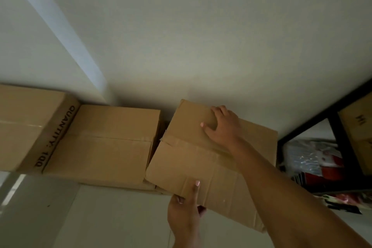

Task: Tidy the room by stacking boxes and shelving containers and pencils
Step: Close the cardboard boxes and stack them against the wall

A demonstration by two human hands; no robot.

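Note:
A brown cardboard box (193, 159) with loose top flaps sits tilted against the white wall, between a taped box (108, 143) on its left and a black shelf frame on its right. My right hand (222, 125) lies spread flat on its top near the far edge. My left hand (186, 209) grips the near edge, thumb on top and fingers underneath. A larger box (30, 125) printed "QUANTITY: 100" stands at the far left.
A black metal shelf frame (340, 143) stands at the right, holding another cardboard box (360, 131) and red and clear packaged items (314, 159). The white wall rises behind the boxes. Pale floor shows below them.

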